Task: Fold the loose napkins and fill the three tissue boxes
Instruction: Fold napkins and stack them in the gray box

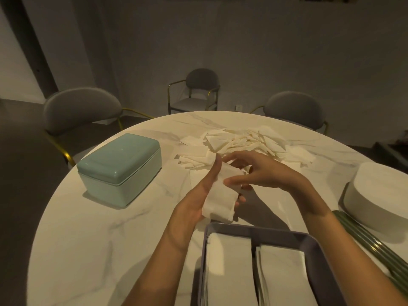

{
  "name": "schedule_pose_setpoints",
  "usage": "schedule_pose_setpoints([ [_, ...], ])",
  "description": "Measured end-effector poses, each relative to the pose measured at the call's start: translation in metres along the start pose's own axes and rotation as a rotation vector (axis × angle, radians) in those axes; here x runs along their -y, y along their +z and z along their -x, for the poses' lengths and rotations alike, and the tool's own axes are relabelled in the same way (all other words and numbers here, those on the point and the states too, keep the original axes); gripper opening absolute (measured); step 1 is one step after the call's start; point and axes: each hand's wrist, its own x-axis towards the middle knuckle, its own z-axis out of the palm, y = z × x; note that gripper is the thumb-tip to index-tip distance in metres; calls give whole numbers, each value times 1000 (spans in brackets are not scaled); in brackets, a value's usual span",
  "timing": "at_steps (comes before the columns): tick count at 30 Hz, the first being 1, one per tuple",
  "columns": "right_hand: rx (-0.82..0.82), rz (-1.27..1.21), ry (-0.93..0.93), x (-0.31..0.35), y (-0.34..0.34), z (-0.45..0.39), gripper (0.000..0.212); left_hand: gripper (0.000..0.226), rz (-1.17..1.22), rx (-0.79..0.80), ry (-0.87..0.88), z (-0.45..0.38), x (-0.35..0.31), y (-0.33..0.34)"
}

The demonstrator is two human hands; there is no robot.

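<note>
Holding a folded white paper napkin (220,195) above the round white marble table (106,239), the two bare hands meet over the middle of the tabletop. The left hand (198,195) lies under and along the napkin's left edge, palm turned inward, its fingers straight and pointing away from the person, with fingertips showing past the napkin's right edge lower down. The right hand (256,171) comes in from the right; its thumb and fingers are curled round the napkin's upper end, the thumb lying across the paper's face. The napkin hangs as a soft strip between both palms, its lower end drooping toward the person.

Just beyond the grip, touching distance behind the fingers, lies the heap of loose white napkins (240,142), crumpled and overlapping on the table. Directly below the grip, nearest the person, sits an open grey rectangular tissue box (309,239) holding two neat stacks of folded white napkins (229,272) side by side. Left of the grip, well apart, stands a pale teal rectangular tissue box with its rounded lid on (120,168). Right of the grip, at the table's edge, is a white oval box (379,199), partly cut off by the frame. Three grey upholstered chairs with gold frames (81,109) stand behind the table.
</note>
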Motion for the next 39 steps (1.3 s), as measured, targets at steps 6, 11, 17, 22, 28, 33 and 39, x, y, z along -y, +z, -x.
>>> schedule_pose_setpoints([
  [6, -20, -168, -39, -10, -2, 28, 33, 93, -237, -56, 150, 2, 0, -11],
  [11, -207, -184, 70, -32, 12, 52, 37, 52, -443, -149, 368, -3, 4, -24],
  [17, -275, -49, -78, -42, 39, 75, 70, 46, -662, -172, 439, -9, 13, -25],
  [22, -328, -22, -122, -44, 51, 76, 68, 50, -658, -201, 429, -7, 14, -28],
  [28, -425, -144, -2, -43, 44, 87, 49, 42, -710, -244, 437, 2, 8, -21],
  [33, -446, -183, 38, -20, 27, 104, 33, 39, -741, -195, 485, 24, -8, -1],
  [39, -357, -285, 94, 16, -7, 128, 51, 39, -863, -214, 528, 55, -37, 36],
])
